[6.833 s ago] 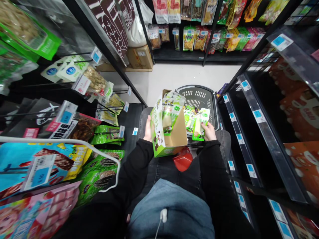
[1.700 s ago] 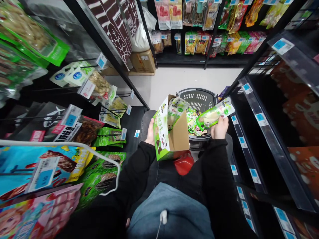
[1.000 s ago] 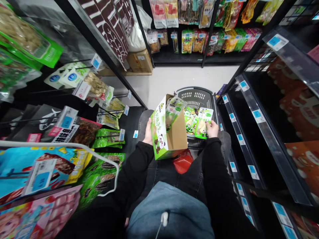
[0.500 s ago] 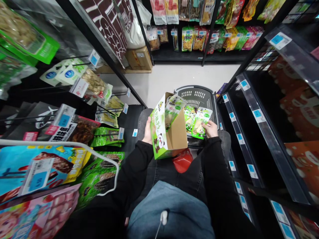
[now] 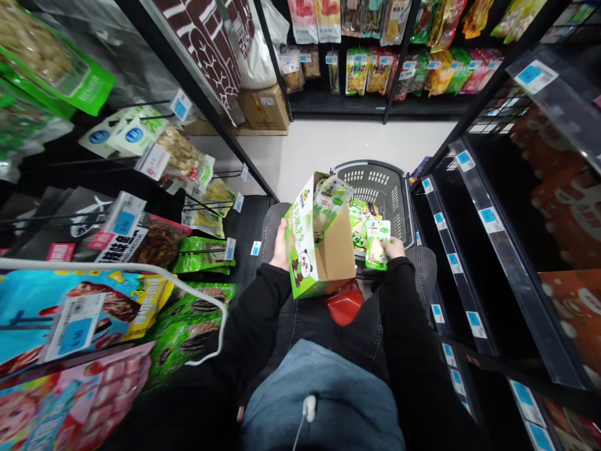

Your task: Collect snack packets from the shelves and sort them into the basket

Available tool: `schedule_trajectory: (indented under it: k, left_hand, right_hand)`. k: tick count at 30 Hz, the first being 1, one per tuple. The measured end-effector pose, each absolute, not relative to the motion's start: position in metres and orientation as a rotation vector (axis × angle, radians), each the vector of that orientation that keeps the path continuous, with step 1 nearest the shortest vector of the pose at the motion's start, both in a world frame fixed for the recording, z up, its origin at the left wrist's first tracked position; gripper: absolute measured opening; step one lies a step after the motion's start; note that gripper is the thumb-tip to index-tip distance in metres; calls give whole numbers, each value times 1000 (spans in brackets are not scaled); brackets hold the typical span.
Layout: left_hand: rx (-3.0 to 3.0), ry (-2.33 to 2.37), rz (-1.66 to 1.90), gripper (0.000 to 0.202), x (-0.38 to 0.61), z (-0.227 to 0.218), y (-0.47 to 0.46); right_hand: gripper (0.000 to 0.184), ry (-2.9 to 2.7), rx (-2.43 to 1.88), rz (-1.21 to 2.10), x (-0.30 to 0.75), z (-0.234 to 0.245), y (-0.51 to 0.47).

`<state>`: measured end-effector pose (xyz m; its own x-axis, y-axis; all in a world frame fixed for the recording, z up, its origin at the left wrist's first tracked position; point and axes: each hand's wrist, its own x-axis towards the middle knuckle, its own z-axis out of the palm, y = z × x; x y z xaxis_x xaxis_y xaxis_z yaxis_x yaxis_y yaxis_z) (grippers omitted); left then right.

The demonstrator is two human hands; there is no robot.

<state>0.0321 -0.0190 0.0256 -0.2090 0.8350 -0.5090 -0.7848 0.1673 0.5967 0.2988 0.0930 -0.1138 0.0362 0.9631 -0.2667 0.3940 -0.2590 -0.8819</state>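
One head-worn camera looks steeply down and forward along a shop aisle, close over the lap, the grey plastic basket [image 5: 375, 188] just ahead.

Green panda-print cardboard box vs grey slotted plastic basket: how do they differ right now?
The green panda-print cardboard box is solid-walled; the grey slotted plastic basket is perforated. The box is tilted, held up by the left hand; the basket sits level, lower down. The box is narrower than the basket. Both are open-topped and hold green-and-white snack packets; the right hand holds a single packet.
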Motion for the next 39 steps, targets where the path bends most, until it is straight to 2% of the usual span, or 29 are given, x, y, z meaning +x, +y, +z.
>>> schedule_trajectory:
  k: [3,6,9,12,16,19,24,33,39]
  left_hand:
    - [77,997,1476,57,31,25,-19]
    - [72,1041,1447,57,30,24,-20]
    - [74,1072,1428,56,30,24,-20]
    - [109,1029,1424,58,33,27,-19]
    - [105,1041,1400,59,34,28,-17]
    - [98,1128,1410,55,32,25,-18]
    - [101,1182,1419,53,28,17,-20]
    - [142,1075,1440,50,25,17,-20]
    - [152,1101,1457,49,27,16,-20]
  right_hand:
    - [25,-1331,-1766,1168,293,-111,101]
    - [43,-1262,-1677,1044,274,-91,107]
    - [56,-1282,-1394,993,251,-51,100]
    - [50,-1450,-1084,1050,229,-4,85]
    - [28,-1630,-1115,749,208,36,74]
    - [20,-1753,-1240,514,200,42,72]
    - [30,-1799,-1337,349,193,35,71]
    - [22,-1783,-1346,319,191,33,64]
    - [24,-1801,-1367,346,192,35,66]
